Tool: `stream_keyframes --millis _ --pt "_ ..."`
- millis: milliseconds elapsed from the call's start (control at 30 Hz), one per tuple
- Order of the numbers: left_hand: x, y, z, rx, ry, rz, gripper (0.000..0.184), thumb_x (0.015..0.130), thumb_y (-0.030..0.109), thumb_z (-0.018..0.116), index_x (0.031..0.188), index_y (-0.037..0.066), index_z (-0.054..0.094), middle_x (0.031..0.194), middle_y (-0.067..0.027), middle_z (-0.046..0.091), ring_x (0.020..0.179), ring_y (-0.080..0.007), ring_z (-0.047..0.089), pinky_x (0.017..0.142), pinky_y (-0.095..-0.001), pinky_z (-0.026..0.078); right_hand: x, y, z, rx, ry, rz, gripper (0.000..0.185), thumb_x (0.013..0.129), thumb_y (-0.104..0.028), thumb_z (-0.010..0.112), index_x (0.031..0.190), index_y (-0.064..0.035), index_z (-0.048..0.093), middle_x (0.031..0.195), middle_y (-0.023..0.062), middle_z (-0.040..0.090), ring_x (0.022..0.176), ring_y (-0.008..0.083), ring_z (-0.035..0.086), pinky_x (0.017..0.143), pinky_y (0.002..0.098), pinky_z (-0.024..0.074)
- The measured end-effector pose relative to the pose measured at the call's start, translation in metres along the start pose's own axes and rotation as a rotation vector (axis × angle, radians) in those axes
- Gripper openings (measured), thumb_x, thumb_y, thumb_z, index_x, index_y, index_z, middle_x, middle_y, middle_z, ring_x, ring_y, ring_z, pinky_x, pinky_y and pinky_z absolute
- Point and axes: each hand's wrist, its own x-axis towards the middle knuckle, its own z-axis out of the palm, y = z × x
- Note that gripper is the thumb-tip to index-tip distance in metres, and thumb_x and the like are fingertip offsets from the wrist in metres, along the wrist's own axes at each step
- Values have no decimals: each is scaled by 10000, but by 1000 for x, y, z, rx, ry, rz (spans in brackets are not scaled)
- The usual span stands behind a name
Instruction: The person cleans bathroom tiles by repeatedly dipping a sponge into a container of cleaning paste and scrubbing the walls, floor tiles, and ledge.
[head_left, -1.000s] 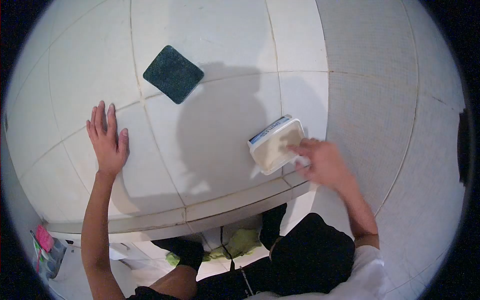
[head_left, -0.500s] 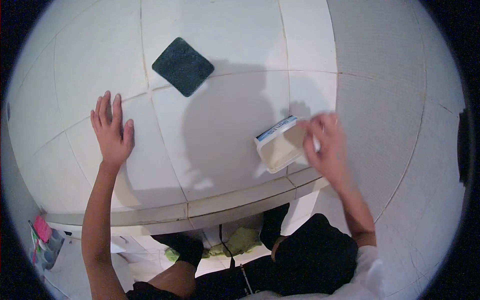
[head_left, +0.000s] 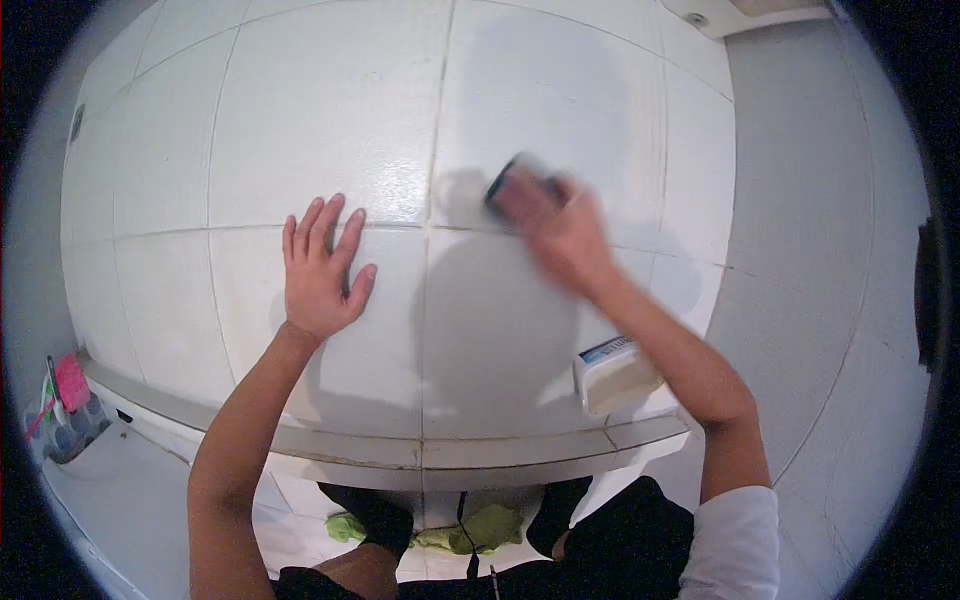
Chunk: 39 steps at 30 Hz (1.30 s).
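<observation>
Grey tiled wall (head_left: 800, 240) beyond pale floor (head_left: 292, 527)

We can count here two hands, that is one left hand (head_left: 322, 290) and one right hand (head_left: 574, 240), one dark pad (head_left: 502, 183), one white tub (head_left: 615, 382), one pink item (head_left: 71, 382) and one tiled counter (head_left: 310, 130)

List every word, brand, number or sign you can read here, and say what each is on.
Blue label on the side of the white tub: lettering is present, but too small and blurred to quote reliably.
No other words, numbers or signs can be made out.
</observation>
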Motion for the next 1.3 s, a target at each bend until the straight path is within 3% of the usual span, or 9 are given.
stream_keyframes --millis 100,167,300,533,767,833,900,1033,1300 --pt "-1 -1 -2 -51 7 -16 598 793 315 576 1350 133 455 1445 -143 331 1343 -357 273 1094 -566 140 53 25 -15 -163 360 328 328 811 -166 585 1137 -135 604 1221 115 542 859 356 536 736 499 453" --pt "-1 -2 -1 -46 16 -3 618 788 309 576 1357 113 439 1440 -136 342 1342 -348 279 1097 -558 141 58 -14 -1 201 -4 346 317 826 -195 576 1130 -106 596 1231 108 529 929 380 526 786 497 455" --pt "-1 -3 -1 -99 18 -40 642 780 298 566 1367 85 416 1439 -129 347 1344 -341 283 1101 -547 140 11 -67 9 126 83 -174 348 802 -196 581 1147 -158 600 1274 69 519 1002 373 512 821 513 454" --pt "-1 -3 0 -85 15 -57 627 786 247 507 1375 64 391 1435 -136 351 1343 -338 291 1105 -544 138 176 55 4 -174 377 468 266 877 -184 525 1128 -149 607 1218 62 553 1051 364 495 877 505 383" --pt "-2 -6 3 -85 43 -69 598 766 159 491 1347 46 409 1419 -105 371 1330 -296 318 1099 -544 181 30 -64 -2 262 -5 -400 476 735 -31 588 1198 -145 594 1304 113 510 1056 325 512 935 479 399" --pt "0 -5 3 -81 49 -86 596 765 153 487 1345 39 410 1417 -107 373 1327 -293 324 1097 -544 189 38 -20 9 774 -215 243 491 726 -30 614 1199 -161 600 1306 90 507 1070 325 495 905 475 410" --pt "-2 -5 2 -111 30 -74 594 776 145 454 1355 26 394 1412 -145 365 1337 -331 305 1106 -546 158 80 37 6 47 203 -91 409 803 -64 582 1198 -169 603 1287 81 521 1055 341 486 881 471 414" --pt "-1 -4 3 -97 35 -75 597 776 148 457 1357 27 393 1414 -143 364 1337 -329 306 1109 -542 157 207 40 4 -118 334 485 350 851 -115 530 1187 -180 603 1228 74 550 1037 345 480 843 490 424" --pt "-2 -7 2 -103 61 -73 584 760 150 492 1329 35 432 1404 -109 390 1322 -289 330 1099 -542 194 218 40 21 29 196 199 336 857 -179 513 1166 -234 634 1224 73 558 1039 354 519 870 509 439"
